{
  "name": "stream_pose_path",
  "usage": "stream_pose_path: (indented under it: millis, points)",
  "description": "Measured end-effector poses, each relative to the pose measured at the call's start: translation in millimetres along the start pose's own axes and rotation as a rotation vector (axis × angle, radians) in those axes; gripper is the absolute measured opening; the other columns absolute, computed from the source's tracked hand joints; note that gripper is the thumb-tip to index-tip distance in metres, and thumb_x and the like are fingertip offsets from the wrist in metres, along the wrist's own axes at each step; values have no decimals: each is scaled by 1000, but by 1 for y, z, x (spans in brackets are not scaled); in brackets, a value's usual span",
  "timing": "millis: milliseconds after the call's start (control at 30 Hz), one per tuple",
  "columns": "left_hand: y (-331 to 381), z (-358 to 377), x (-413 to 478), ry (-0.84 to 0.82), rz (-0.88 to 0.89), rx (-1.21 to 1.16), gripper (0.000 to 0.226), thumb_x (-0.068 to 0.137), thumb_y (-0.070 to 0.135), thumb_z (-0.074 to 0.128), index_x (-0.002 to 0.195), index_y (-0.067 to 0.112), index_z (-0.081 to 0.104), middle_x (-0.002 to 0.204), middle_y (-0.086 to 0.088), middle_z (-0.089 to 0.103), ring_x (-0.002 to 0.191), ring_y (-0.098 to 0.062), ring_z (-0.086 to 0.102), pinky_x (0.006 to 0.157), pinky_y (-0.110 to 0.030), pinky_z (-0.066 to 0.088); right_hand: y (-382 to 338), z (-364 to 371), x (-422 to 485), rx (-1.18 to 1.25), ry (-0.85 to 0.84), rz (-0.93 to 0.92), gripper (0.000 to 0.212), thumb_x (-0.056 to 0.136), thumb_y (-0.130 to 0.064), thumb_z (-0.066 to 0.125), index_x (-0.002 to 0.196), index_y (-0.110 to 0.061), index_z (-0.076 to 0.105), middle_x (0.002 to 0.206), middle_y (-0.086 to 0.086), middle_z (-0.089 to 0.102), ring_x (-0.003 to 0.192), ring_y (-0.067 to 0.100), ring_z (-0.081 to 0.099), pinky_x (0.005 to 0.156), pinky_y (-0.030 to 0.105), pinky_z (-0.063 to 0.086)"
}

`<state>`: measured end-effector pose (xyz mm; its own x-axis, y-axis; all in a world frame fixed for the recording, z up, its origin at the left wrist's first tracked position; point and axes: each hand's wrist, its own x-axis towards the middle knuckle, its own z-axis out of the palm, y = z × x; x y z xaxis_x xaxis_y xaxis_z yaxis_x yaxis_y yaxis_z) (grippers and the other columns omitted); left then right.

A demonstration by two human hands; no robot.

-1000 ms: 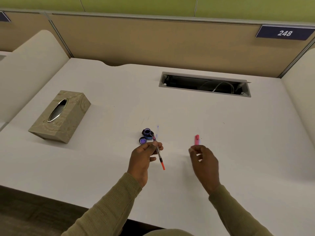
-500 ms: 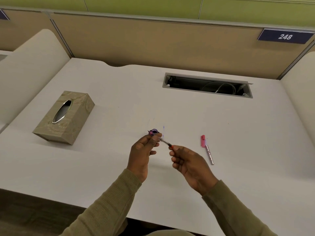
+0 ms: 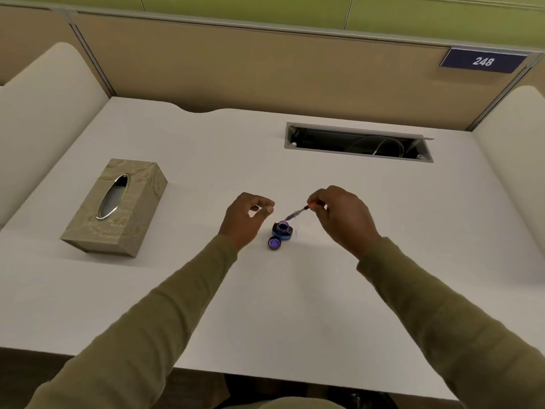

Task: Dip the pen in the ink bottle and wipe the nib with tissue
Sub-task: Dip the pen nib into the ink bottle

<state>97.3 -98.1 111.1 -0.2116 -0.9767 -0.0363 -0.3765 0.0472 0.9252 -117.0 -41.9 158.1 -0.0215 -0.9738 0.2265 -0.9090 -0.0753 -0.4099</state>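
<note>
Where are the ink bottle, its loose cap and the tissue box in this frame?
ink bottle (image 3: 282,229): head view, on the open neck.
cap (image 3: 274,242): head view, on its upturned inside.
tissue box (image 3: 132,202): head view, on the top face right of the oval slot.

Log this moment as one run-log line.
step: pre-dip | right hand: holds pen, nib above open ink bottle | left hand: empty | cap: off, on desk | tissue box: untouched
</note>
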Motion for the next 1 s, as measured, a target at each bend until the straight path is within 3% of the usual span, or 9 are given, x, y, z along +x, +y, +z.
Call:
stream_pose_path:
  millis: [67,200,567,733,1000]
  points:
    - [-3,5,11,-89,70,126,9,89,21,69,96,27,72,110,3,63,99,-14,55,84,-19,42,-7,4,5,-83,-29,-39,18,99,-24,54,107,-22,71,97,-3,68,83,16,62,69,33,51]
    - [-9,19,25,-211,130,314,14,88,22,69,96,33,73,109,5,60,109,-19,52,102,-45,40,-18,12,14,-191,-83,-69,20,99,-23,53,109,-23,71,100,-1,69,84,19,64,68,32,51]
    - [-21,25,37,-279,119,368,9,88,27,70,96,31,73,114,2,61,112,-20,49,98,-35,30,-27,27,29,-253,-184,-40,20,98,-19,52,106,-21,71,97,2,68,84,24,64,66,32,48]
    - [-27,26,39,-293,97,309,12,87,23,71,93,33,71,112,2,61,112,-20,50,104,-45,36,-26,31,32,-250,-207,-24,21,99,-21,51,106,-22,70,99,2,67,85,23,63,65,30,42]
    - [-31,30,37,-288,87,234,18,86,20,72,90,36,66,105,7,58,108,-18,49,103,-48,38,-25,38,35,-247,-227,-19,21,100,-22,51,107,-22,71,99,1,67,87,23,64,65,29,38]
